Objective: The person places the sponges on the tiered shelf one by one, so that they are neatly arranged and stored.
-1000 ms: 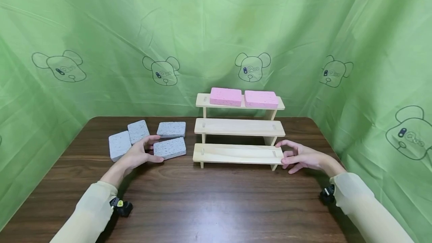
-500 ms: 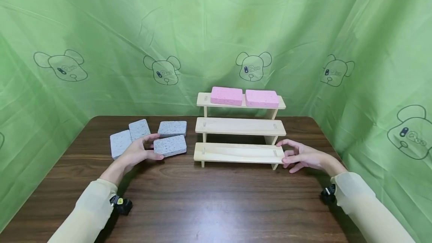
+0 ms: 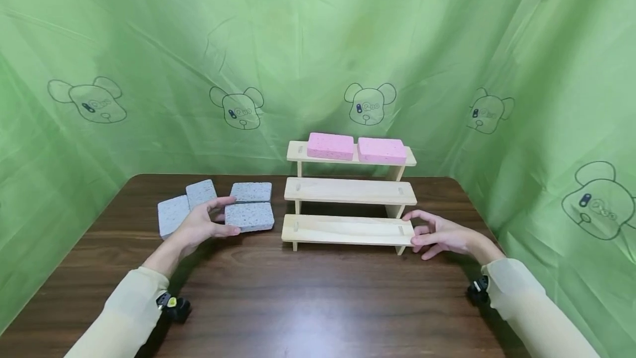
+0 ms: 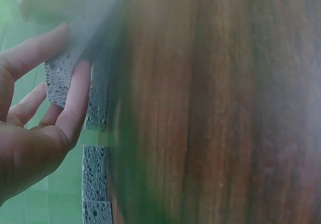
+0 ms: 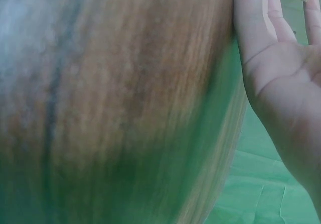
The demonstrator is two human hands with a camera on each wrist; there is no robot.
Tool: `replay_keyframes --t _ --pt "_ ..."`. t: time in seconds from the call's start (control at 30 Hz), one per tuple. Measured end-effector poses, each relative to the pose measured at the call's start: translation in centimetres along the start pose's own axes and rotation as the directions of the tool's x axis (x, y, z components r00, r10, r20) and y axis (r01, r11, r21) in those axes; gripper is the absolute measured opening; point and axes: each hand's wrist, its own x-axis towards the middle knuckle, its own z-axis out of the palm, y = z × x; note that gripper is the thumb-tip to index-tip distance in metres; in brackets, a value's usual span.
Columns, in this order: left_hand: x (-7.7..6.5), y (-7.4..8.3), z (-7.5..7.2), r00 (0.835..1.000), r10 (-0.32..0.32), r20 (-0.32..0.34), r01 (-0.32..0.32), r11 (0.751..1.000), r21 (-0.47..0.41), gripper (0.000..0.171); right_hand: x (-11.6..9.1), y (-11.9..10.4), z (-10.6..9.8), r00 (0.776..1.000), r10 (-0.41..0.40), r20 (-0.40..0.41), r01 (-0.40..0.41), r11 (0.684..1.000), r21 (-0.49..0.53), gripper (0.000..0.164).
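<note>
My left hand (image 3: 199, 225) pinches a blue-grey sponge (image 3: 248, 216) by its left end, thumb in front and fingers behind. In the left wrist view this sponge (image 4: 59, 78) tilts, raised off the table at the near end. Another blue-grey sponge (image 3: 251, 191) lies directly behind it. Two more, a near sponge (image 3: 171, 215) and a far sponge (image 3: 200, 192), lie left of the hand. My right hand (image 3: 442, 236) holds the right end of the lowest tier of a three-tier wooden display rack (image 3: 343, 230). Only a corner of the rack shows in the right wrist view.
Two pink sponges, a left one (image 3: 330, 146) and a right one (image 3: 381, 151), lie side by side on the top tier. Brown wood-grain table (image 3: 298, 297) extends under everything. A green curtain (image 3: 298, 43) with mouse-like drawings hangs behind and at both sides.
The pinched sponge has turned slightly, so its long side lies squarer to the sponge behind. My right hand stays at the rack's end. The head view has shifted a little.
</note>
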Motion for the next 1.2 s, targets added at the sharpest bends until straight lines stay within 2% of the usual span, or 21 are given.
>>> replay_keyframes --t 0.17,0.37,0.53,0.67,0.9,1.2 --pt "-0.2 0.6 0.1 1.000 0.023 0.016 -0.023 1.000 0.018 0.095 0.3 0.5 0.4 1.000 -0.007 -0.009 0.007 1.000 0.006 0.051" --pt "-1.2 2.3 0.2 0.997 0.078 -0.013 -0.076 0.992 0.105 0.092 0.5 0.3 0.9 1.000 0.008 0.014 -0.008 1.000 -0.007 0.050" --pt "-0.8 4.0 1.2 0.991 0.135 0.004 -0.134 0.983 0.127 0.091 0.0 0.0 0.8 1.000 0.001 -0.005 -0.001 1.000 -0.024 0.048" --pt "-0.3 5.3 1.8 0.988 0.157 0.003 -0.156 0.975 0.161 0.087 0.1 0.1 0.5 1.000 0.012 -0.020 -0.013 1.000 -0.017 0.049" --pt "-0.5 7.2 2.5 0.977 0.212 0.036 -0.214 0.945 0.247 0.081 0.5 0.3 0.2 1.000 0.005 -0.007 -0.005 1.000 -0.001 0.050" --pt "-1.3 10.0 3.0 0.970 0.222 0.094 -0.237 0.953 0.191 0.076 0.2 0.1 0.4 1.000 0.015 -0.017 -0.015 1.000 -0.008 0.050"
